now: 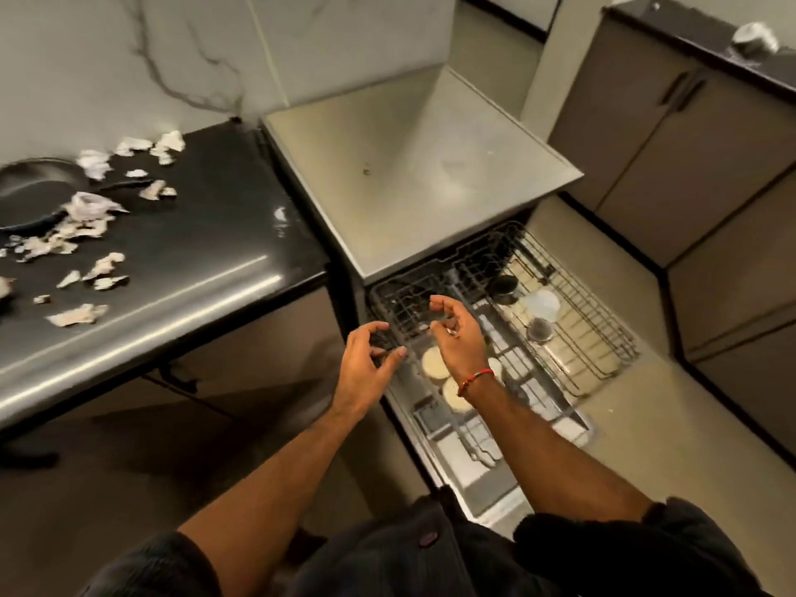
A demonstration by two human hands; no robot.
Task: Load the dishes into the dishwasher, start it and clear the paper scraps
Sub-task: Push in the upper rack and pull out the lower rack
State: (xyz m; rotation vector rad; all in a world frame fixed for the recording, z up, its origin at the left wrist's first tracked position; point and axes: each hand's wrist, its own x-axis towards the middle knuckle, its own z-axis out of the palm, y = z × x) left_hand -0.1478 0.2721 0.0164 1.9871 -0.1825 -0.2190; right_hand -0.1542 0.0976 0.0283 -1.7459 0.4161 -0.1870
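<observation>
The dishwasher [409,165] stands open with its door [486,480] folded down and both wire racks pulled out. The upper rack [603,338] carries dark cups [502,288], a pale round dish [540,303] and a glass [538,330]. White plates [433,361] stand in the lower rack beneath my hands. My left hand [366,364] and my right hand [456,338] hover over the rack's near left corner, fingers loosely curled, holding nothing that I can make out. Torn paper scraps [82,228] lie scattered over the black counter [194,269] at the left.
A dark pan [34,191] sits on the counter's far left among the scraps. Brown cabinets [689,165] line the right side, with a metal object [754,38] on their dark top. Bare floor [624,424] lies right of the open door.
</observation>
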